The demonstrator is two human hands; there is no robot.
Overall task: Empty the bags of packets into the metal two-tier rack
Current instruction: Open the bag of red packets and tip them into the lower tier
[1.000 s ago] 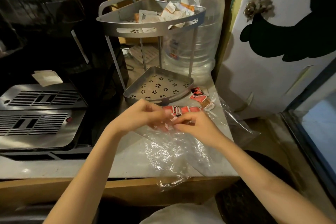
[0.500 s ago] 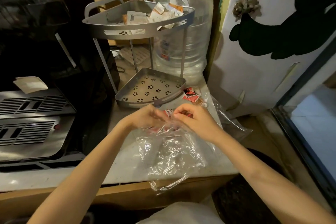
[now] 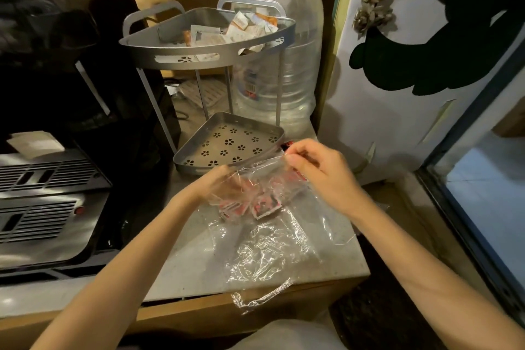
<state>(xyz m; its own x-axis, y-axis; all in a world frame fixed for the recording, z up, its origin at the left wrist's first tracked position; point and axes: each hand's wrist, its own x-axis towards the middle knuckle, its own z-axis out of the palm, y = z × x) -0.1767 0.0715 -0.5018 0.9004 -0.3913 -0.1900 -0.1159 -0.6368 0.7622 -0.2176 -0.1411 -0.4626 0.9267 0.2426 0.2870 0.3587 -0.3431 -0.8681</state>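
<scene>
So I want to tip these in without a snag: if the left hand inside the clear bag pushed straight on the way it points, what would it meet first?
Probably the left hand would meet the front rim of the perforated grey metal lower tray, though depth is unclear.

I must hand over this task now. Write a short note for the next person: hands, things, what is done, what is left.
Left hand: inside the clear plastic bag, among the red packets.
Right hand: pinching the bag's upper edge, holding it open.
Rack: top tier already holds pale packets; bottom tier holds nothing.
The bag sits on the counter, just in front of the bottom tier.
Left: move the red packets into the rack.
</scene>
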